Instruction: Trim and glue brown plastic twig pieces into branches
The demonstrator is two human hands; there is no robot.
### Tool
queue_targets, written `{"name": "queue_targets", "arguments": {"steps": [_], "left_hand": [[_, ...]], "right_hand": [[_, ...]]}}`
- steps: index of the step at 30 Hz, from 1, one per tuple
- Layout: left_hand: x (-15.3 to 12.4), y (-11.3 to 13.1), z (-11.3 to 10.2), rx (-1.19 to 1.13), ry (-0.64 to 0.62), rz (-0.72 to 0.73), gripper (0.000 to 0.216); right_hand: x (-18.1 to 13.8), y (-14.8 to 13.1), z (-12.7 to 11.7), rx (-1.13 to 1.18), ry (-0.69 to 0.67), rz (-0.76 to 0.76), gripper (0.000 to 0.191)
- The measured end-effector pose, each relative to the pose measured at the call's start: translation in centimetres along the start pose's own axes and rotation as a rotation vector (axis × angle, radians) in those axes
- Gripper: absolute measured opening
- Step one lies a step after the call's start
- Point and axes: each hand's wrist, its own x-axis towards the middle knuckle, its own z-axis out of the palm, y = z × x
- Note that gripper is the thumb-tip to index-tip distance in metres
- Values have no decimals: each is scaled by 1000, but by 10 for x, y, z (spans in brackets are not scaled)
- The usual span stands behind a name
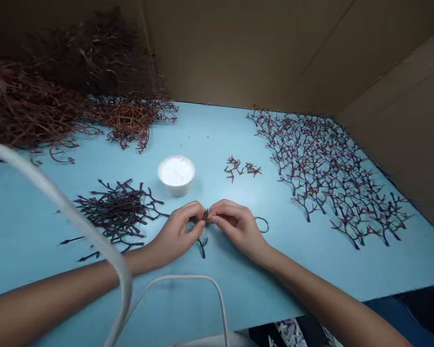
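Observation:
My left hand point(179, 232) and my right hand point(235, 225) meet fingertip to fingertip low over the light blue table point(217, 140). Both pinch a small dark branched twig piece point(205, 215) between them; a dark stem point(202, 246) hangs below the left fingers and a curved stem point(263, 222) shows beside the right hand. A small white cup of white stuff point(176, 174) stands just beyond my hands. A loose pile of dark twigs point(117, 212) lies to the left of my left hand.
Several reddish twig pieces point(321, 168) are laid out in rows on the right. Two small pieces point(240, 167) lie near the middle. A big tangled brown heap point(58, 91) fills the far left. Cardboard walls point(275, 48) stand behind and to the right. White cables point(123, 274) hang in front.

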Motion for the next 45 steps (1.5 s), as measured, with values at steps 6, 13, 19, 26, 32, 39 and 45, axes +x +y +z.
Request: {"name": "queue_targets", "arguments": {"steps": [6, 13, 19, 26, 32, 39, 45], "left_hand": [[-3, 1, 1, 11, 20, -8, 15], [-4, -1, 1, 61, 43, -11, 15], [-5, -1, 1, 93, 47, 5, 15], [-4, 0, -1, 127, 61, 1, 14], [-4, -3, 1, 112, 82, -6, 14], [-5, -6, 3, 128, 99, -3, 14], [-6, -4, 2, 153, 89, -15, 14]], "right_hand": [[-3, 1, 5, 143, 34, 88, 11], [-5, 1, 10, 303, 76, 213, 9], [-5, 2, 12, 436, 78, 315, 8], [-5, -3, 9, 305, 88, 267, 9], [-10, -4, 11, 127, 178, 157, 10], [-12, 0, 18, 159, 224, 196, 9], [-12, 3, 19, 209, 222, 225, 8]]}}
